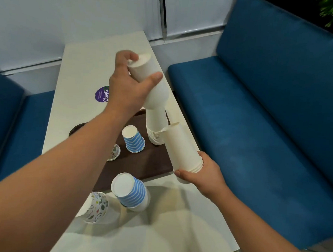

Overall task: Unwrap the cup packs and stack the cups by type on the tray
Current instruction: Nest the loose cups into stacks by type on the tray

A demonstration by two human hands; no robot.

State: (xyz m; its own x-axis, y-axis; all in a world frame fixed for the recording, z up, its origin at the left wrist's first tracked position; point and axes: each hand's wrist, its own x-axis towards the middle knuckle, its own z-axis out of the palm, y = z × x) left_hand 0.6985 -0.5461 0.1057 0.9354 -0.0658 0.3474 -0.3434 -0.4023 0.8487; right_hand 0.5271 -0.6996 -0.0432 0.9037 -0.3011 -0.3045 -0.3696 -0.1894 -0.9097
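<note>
My left hand (128,85) grips the top of a batch of plain white cups (154,90), tilted over the tall white stack (156,127) that stands upside down on the brown tray (152,163). A second short batch of white cups (182,146) is held by its rims in my right hand (201,175), above the tray's right edge. A blue striped cup (133,139) and a patterned cup (115,152) stand upside down on the tray. On the table in front of the tray are a blue striped stack (131,193) and a patterned stack (97,207).
The white table (84,67) carries a purple sticker (102,94) behind the tray. Blue benches flank it: one at the right (258,130), one at the left (12,114). Grey wall panels lie behind.
</note>
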